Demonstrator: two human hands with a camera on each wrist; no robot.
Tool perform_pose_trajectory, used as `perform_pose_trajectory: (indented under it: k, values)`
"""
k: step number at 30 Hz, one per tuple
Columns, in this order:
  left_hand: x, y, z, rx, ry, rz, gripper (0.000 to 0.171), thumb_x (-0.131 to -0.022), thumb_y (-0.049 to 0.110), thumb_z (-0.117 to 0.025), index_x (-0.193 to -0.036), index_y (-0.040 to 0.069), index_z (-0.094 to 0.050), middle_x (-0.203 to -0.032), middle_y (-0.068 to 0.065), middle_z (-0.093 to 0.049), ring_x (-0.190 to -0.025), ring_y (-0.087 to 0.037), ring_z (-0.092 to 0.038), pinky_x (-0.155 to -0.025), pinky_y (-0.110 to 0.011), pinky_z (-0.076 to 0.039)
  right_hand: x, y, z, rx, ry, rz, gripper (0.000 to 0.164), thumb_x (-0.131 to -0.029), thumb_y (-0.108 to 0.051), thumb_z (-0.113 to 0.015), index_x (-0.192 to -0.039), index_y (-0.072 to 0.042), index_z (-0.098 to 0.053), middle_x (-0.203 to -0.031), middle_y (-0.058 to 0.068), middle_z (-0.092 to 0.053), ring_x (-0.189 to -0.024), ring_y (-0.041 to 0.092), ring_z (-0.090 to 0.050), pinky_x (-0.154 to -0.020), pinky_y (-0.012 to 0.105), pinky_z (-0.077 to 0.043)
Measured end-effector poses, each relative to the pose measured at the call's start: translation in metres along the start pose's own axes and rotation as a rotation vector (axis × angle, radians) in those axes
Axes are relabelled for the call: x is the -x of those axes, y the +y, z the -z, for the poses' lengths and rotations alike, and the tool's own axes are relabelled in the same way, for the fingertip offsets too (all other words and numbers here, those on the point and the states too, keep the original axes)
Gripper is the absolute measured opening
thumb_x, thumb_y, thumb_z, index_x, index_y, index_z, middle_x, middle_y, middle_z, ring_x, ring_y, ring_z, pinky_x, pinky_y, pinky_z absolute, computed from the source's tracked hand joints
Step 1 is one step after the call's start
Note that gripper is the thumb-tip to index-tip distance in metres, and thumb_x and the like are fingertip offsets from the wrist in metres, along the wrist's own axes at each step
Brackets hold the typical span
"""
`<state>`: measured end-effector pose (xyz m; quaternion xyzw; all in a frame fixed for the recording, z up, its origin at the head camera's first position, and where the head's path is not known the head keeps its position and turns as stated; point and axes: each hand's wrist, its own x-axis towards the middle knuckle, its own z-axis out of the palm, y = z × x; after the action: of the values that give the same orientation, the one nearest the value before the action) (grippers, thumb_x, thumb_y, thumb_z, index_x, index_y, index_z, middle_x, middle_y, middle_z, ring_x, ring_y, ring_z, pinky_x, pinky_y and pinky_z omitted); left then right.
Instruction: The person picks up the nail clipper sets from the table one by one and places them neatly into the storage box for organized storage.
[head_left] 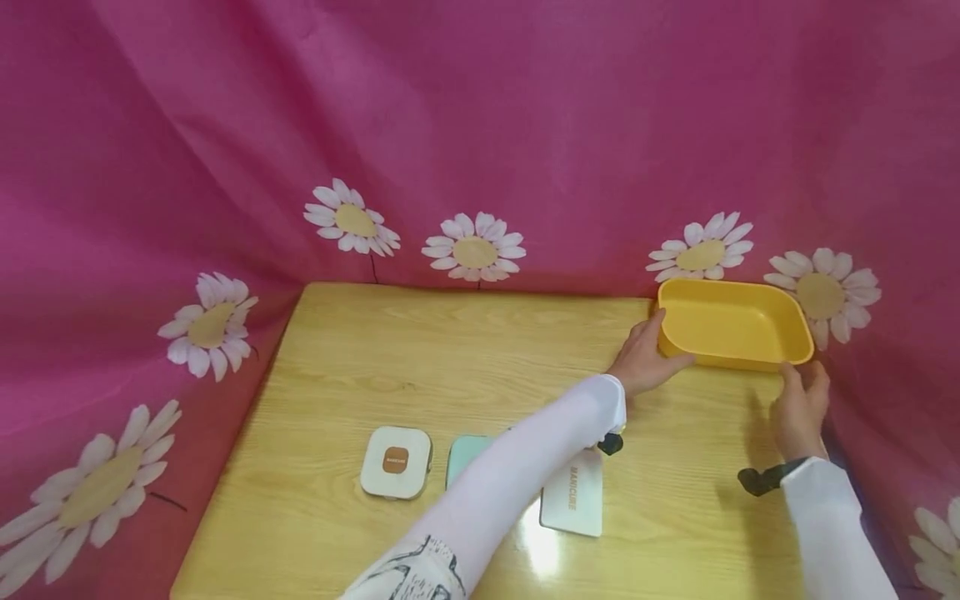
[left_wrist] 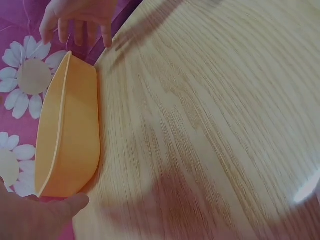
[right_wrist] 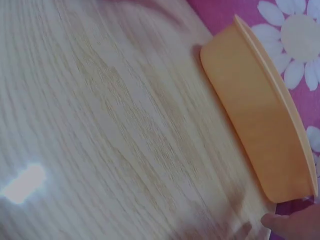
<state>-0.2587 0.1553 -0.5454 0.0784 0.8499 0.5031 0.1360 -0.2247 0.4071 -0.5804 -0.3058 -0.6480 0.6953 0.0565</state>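
Note:
A shallow yellow plastic bin (head_left: 731, 329) with rounded corners stands at the table's back right corner; its inside looks bare. My left hand (head_left: 647, 354) is at the bin's left end, fingers along the side and thumb by the front lower corner. Near the right front corner is my right hand (head_left: 801, 408), its fingers loosely spread. In the left wrist view a gap shows between the right hand (left_wrist: 80, 20) and the bin (left_wrist: 77, 130). The right wrist view shows the bin's front wall (right_wrist: 255, 115) and the right thumb (right_wrist: 280, 225) close to its lower corner.
A white rounded case (head_left: 396, 462) with a brown label lies on the wooden table (head_left: 315, 392). My left forearm partly covers a mint case (head_left: 465, 454) and a pale flat case (head_left: 573, 500) marked MANICURE. Pink daisy-print cloth (head_left: 480, 125) rises behind the table.

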Motion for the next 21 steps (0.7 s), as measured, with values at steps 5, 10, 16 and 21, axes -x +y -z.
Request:
perform_pose_trajectory:
  k: [5,10,16,21]
  values:
    - [-0.01,0.006,-0.003,0.017,-0.002,0.043,0.093,-0.094,0.051,-0.073,-0.168,0.033,-0.021,-0.166,0.007,-0.034,-0.149,-0.011,-0.038,-0.12,-0.032,-0.036,-0.01,-0.004,0.0,0.043,0.003,-0.003,0.077,-0.109,-0.035,-0.047,-0.17,-0.023,0.0,-0.176,-0.008,-0.002,-0.156,0.002,-0.006,-0.125,0.018,-0.007]
    - [-0.021,0.006,0.002,0.062,0.046,0.055,0.091,-0.093,0.046,-0.076,-0.167,0.032,-0.025,-0.164,0.007,-0.039,-0.148,-0.011,-0.039,-0.12,-0.032,-0.036,-0.025,-0.009,-0.004,-0.047,0.034,0.072,0.069,-0.107,-0.025,-0.051,-0.168,-0.018,-0.018,-0.174,-0.004,-0.019,-0.153,0.003,-0.021,-0.121,0.012,-0.015]
    - [-0.023,-0.002,0.006,0.068,0.033,0.076,0.095,-0.091,0.042,-0.078,-0.168,0.034,-0.022,-0.166,0.008,-0.036,-0.149,-0.01,-0.038,-0.121,-0.03,-0.034,-0.039,-0.018,0.004,0.097,0.032,0.082,0.071,-0.108,-0.026,-0.051,-0.168,-0.016,-0.015,-0.175,0.002,-0.018,-0.154,0.007,-0.022,-0.123,0.017,-0.016]
    - [-0.023,-0.009,0.003,0.066,0.05,0.072,0.094,-0.091,0.039,-0.078,-0.168,0.032,-0.023,-0.165,0.005,-0.039,-0.148,-0.012,-0.04,-0.12,-0.03,-0.035,-0.045,-0.022,0.011,0.336,-0.027,0.122,0.075,-0.107,-0.033,-0.046,-0.169,-0.011,-0.01,-0.176,0.012,-0.011,-0.159,0.018,-0.015,-0.128,0.03,-0.014]
